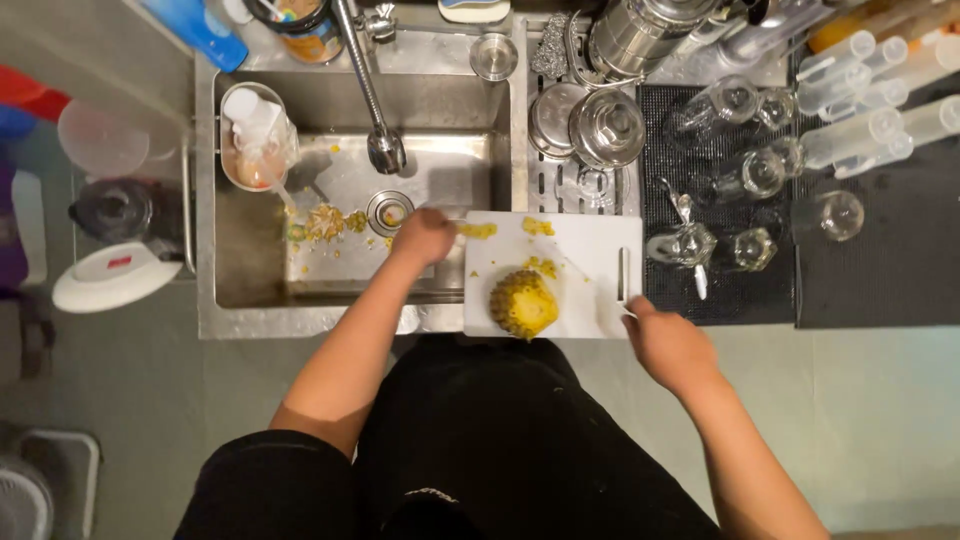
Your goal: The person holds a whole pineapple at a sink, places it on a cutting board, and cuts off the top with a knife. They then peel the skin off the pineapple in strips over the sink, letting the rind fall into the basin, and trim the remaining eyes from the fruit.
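Note:
A peeled pineapple point(523, 304) stands on a white cutting board point(590, 250) that lies across the sink's right rim. Small yellow scraps point(478, 230) lie along the board's top and left edges. My left hand point(425, 236) is curled at the board's upper left corner, over the sink, right beside those scraps; whether it holds any is hidden. My right hand point(665, 342) rests at the board's lower right corner, with its thumb and fingers closed on the board's edge.
The steel sink point(340, 270) holds pineapple scraps point(325, 222) near the drain, a tap point(372, 100) above it and a jug with utensils point(255, 140). Steel pots point(605, 128) sit on the drainer. Glasses point(750, 172) and clear tubes point(870, 135) lie on a black mat.

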